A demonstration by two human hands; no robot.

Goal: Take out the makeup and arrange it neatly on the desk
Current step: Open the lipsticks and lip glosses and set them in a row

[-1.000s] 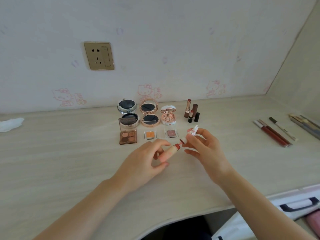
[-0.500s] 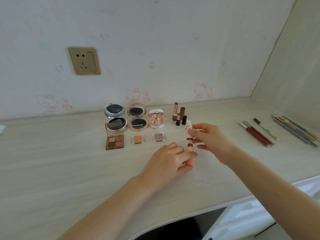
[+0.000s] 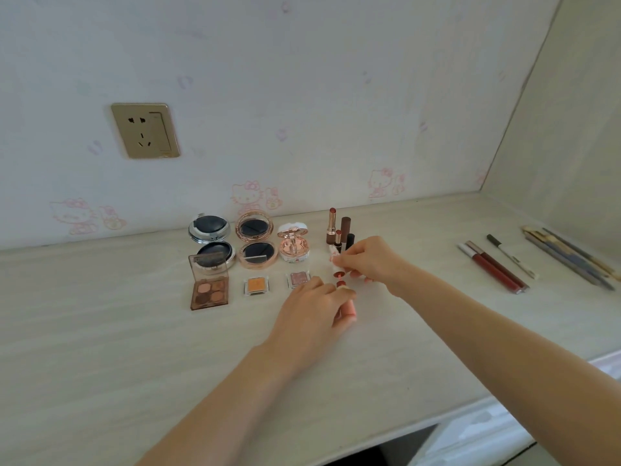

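Note:
My left hand (image 3: 314, 309) grips a small peach lipstick tube (image 3: 346, 302) standing upright on the desk (image 3: 100, 348), its red tip showing. Just above it my right hand (image 3: 368, 260) pinches the tube's white and pink cap (image 3: 335, 260). Behind them stand several open lipsticks (image 3: 339, 232). To the left lie three open round compacts (image 3: 256, 240), a brown eyeshadow palette (image 3: 210, 290), an orange pan (image 3: 256, 286) and a pink glitter pan (image 3: 298, 279).
Two red lip gloss tubes (image 3: 492, 270), a white pen (image 3: 512, 255) and several pencils (image 3: 568, 255) lie at the right. A wall socket (image 3: 145, 130) sits above the desk. The desk's front edge curves at the lower right, with a white drawer unit (image 3: 470, 442) below.
The lipstick tube went from tilted between my hands to standing upright on the desk. My right hand holds the cap apart above it. The view shifted right and up.

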